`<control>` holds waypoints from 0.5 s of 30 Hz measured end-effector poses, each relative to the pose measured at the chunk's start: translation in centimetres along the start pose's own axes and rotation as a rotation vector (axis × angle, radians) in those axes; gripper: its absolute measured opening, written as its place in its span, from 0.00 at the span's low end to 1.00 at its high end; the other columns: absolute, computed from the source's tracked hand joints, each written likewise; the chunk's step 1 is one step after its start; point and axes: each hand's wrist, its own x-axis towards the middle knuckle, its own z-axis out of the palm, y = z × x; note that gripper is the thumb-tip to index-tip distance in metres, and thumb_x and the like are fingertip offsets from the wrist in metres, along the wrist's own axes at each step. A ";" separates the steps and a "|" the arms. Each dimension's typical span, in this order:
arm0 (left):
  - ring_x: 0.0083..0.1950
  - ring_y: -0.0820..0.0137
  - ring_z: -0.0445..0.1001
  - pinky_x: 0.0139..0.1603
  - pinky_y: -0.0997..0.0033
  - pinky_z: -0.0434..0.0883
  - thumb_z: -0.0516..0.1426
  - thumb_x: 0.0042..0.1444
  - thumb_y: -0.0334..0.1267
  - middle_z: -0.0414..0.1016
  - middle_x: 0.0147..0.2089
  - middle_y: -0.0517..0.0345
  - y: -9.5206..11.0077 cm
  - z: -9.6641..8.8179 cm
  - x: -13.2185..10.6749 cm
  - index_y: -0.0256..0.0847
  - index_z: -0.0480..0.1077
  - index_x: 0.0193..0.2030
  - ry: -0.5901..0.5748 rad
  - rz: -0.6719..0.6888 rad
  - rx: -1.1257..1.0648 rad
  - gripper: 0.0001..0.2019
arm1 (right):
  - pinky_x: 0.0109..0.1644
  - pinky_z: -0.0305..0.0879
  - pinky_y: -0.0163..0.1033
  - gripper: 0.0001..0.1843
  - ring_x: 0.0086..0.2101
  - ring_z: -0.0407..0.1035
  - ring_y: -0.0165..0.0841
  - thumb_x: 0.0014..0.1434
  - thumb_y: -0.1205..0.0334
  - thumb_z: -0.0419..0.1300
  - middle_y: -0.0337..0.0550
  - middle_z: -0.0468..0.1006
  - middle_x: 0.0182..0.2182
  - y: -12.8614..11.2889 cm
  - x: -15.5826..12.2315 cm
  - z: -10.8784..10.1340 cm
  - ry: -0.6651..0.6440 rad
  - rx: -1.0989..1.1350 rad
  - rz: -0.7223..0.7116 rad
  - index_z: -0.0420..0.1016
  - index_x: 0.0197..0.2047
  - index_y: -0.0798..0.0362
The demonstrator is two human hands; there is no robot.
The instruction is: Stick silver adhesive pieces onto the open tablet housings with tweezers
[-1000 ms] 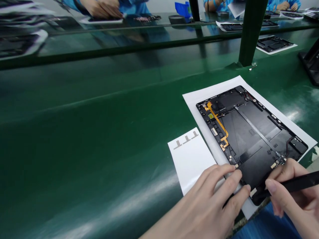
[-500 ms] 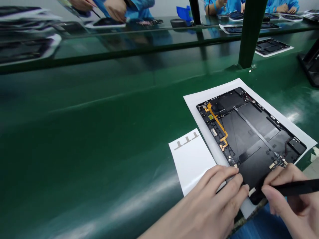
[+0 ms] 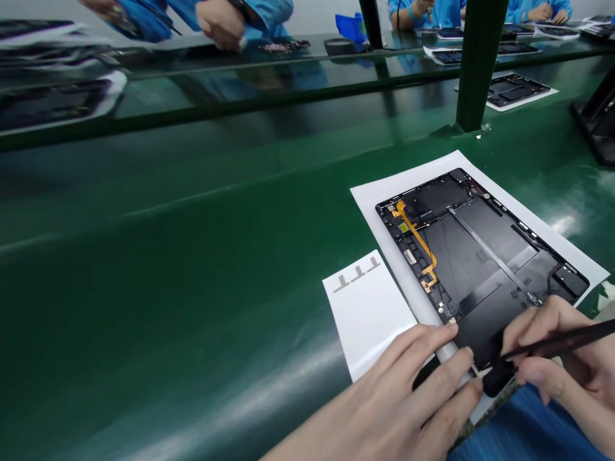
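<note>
An opened black tablet (image 3: 480, 256), with an orange flex cable along its left side, lies on a white sheet (image 3: 542, 218) on the green belt. My left hand (image 3: 408, 397) rests flat, fingers spread, on the tablet's near left corner and the sheet. My right hand (image 3: 567, 358) is closed round black tweezers (image 3: 552, 346), whose tip touches the tablet's near edge just beside my left fingertips. A small white card (image 3: 369, 314) with three grey T-shaped stickers lies left of the tablet.
A green post (image 3: 475, 64) stands behind the tablet. More opened tablets on white sheets (image 3: 519, 89) lie at the back right. Other people in blue sleeves (image 3: 225, 19) work across a glossy raised shelf (image 3: 240, 96). A black stand (image 3: 596, 128) sits at the right edge.
My right hand has tilted the tweezers, bringing the tip left along the tablet's near edge toward my left fingers. My left hand has barely shifted.
</note>
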 end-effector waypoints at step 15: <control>0.52 0.62 0.69 0.58 0.64 0.63 0.45 0.68 0.32 0.78 0.39 0.60 -0.1 -0.2 0.2 0.42 0.75 0.39 0.092 0.009 0.003 0.16 | 0.26 0.65 0.32 0.07 0.30 0.70 0.32 0.67 0.59 0.52 0.41 0.73 0.31 0.0 0.5 -0.6 -0.241 -0.239 -0.144 0.66 0.37 0.48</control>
